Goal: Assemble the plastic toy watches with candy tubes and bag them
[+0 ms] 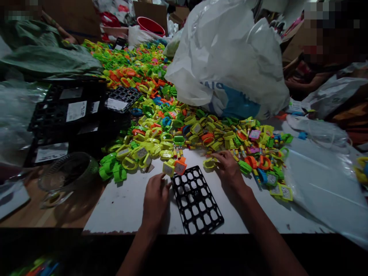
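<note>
A black grid tray [198,203] with rows of open cells lies on the white tabletop in front of me. At its far end sit a yellow toy watch [168,168] and an orange toy watch [180,166]. My left hand [156,197] is curled at the tray's upper left edge, with its fingertips close to that yellow watch; part of the grip is hidden. To the right of the tray, my right hand [230,168] has its fingers closed on another yellow toy watch [209,165] at the front of the pile.
A large heap of colourful toy watches [155,142] spreads across the table. Behind it stands a big white plastic bag [227,57]. Stacked black trays [71,111] and a clear bowl [69,172] are at left. Clear plastic sheeting [322,168] lies at right. Other people sit across.
</note>
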`<state>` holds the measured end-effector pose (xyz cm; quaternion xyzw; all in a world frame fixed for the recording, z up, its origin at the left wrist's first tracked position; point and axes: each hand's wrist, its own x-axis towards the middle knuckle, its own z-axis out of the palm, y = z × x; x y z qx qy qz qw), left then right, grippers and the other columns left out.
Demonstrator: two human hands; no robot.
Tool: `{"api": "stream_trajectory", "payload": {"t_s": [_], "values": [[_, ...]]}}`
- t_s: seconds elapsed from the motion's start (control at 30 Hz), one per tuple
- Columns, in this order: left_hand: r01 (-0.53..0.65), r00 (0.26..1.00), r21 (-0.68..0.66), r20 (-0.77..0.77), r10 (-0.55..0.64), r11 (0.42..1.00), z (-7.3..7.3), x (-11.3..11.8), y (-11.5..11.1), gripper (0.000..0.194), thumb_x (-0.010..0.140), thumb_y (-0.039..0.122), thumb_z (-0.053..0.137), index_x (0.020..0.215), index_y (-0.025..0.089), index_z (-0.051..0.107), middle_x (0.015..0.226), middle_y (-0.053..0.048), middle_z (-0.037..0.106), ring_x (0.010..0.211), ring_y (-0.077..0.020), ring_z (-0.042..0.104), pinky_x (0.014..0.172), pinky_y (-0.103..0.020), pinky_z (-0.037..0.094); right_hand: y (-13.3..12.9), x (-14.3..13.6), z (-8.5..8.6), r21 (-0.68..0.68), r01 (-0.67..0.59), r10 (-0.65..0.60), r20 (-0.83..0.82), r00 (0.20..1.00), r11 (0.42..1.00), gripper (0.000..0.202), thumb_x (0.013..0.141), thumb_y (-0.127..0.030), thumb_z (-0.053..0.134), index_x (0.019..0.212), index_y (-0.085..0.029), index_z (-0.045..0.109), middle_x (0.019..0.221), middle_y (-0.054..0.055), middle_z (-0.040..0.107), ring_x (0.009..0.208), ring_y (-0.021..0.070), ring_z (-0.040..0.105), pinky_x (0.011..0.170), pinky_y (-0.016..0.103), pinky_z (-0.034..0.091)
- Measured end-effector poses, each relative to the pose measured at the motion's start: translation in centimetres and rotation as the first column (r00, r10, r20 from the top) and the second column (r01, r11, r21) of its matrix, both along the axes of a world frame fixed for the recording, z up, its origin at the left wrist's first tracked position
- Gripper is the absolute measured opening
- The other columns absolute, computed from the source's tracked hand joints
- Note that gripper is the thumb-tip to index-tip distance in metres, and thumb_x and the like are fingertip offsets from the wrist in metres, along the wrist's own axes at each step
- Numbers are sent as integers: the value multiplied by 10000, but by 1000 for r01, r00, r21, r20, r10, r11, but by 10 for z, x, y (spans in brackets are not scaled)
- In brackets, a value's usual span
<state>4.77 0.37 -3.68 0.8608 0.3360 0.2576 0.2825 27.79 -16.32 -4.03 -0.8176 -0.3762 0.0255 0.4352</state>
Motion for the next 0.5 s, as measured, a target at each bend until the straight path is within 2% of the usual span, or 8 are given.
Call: {"api": "stream_trajectory", "payload": {"t_s": [0.1, 0.17, 0.23, 0.3, 0.37, 0.43, 0.5], "values": [[-136, 985, 38, 108, 132, 990, 14, -16, -23, 153, 897, 296, 508, 1016, 214, 558, 963, -48, 570, 867, -188, 558, 834, -347, 484, -3, -17, 1, -2, -11, 12, 56, 998, 1000, 408, 777, -92, 481, 1105, -267, 650, 1052, 56, 579, 991, 202, 562, 888, 356, 465], [-84, 987, 21, 142, 80, 996, 23, -15, -41, 119, 912, 292, 495, 982, 225, 564, 935, -37, 571, 871, -178, 563, 825, -330, 493, -5, -31, -2, 78, -4, 4, 9, 1000, 997, 363, 780, -75, 463, 1046, -244, 643, 1013, 46, 586, 939, 181, 572, 851, 326, 475], [60, 991, -7, 122, -59, 998, 27, -2, -58, 167, 914, 298, 499, 1053, 232, 563, 1001, -47, 581, 932, -181, 578, 835, -329, 508, -6, -43, -4, 142, -39, 47, -54, 997, 989, 338, 772, -61, 461, 1008, -236, 628, 992, 36, 580, 885, 164, 574, 805, 301, 484], [174, 983, 16, 50, -174, 985, 26, 20, -69, 315, 891, 329, 542, 1185, 216, 527, 1125, -88, 568, 1034, -220, 572, 882, -381, 516, -7, -48, -6, 149, -80, 92, -76, 993, 986, 338, 770, -57, 469, 1013, -238, 619, 990, 33, 575, 873, 161, 572, 789, 295, 484], [210, 978, 91, -30, -208, 973, 21, 43, -74, 423, 870, 335, 574, 1255, 177, 497, 1197, -136, 547, 1108, -277, 547, 919, -455, 508, -6, -44, -4, 126, -42, 47, -40, 998, 991, 336, 790, -64, 464, 1033, -237, 617, 996, 39, 583, 915, 174, 571, 827, 312, 473], [209, 977, 155, -66, -201, 965, 16, 63, -73, 407, 878, 301, 558, 1253, 151, 510, 1200, -159, 551, 1126, -300, 538, 920, -481, 511, 0, -30, -1, 97, 49, -52, 26, 998, 994, 351, 810, -60, 441, 1059, -235, 617, 1004, 49, 595, 951, 186, 567, 856, 328, 460], [203, 979, 191, -72, -192, 960, 12, 75, -69, 360, 897, 256, 517, 1240, 148, 525, 1198, -160, 559, 1125, -290, 542, 927, -471, 515, 9, -14, 2, 33, 82, -85, 98, 992, 996, 344, 829, -71, 440, 1068, -236, 625, 1006, 56, 598, 946, 192, 565, 852, 330, 460]]}}
